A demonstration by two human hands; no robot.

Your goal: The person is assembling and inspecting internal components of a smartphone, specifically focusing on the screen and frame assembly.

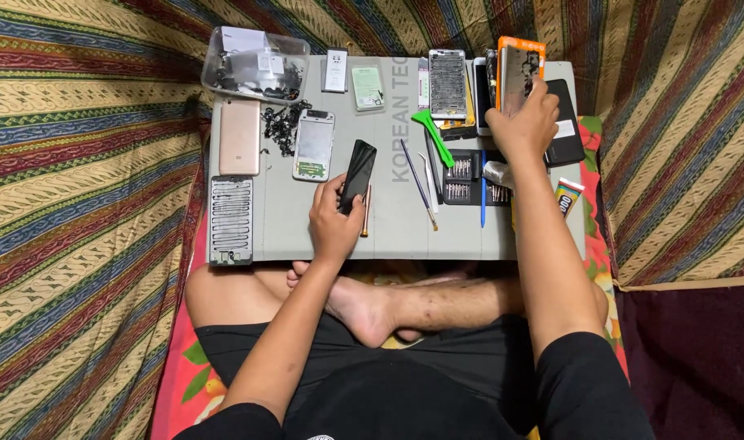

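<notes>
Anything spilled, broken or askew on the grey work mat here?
Yes. Small black parts lie scattered loose on the mat, below the clear plastic tub. Several phones are opened up, including a white frame with its insides showing.

Phone parts spread across the work mat
Left hand holds a phone mid-mat; screwdriver just right of it; right hand on the phone stack at the far right corner; container far left

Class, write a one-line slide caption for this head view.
Seated cross-legged, left hand holds a black phone while right hand reaches the stacked phones on a grey mat.
</notes>
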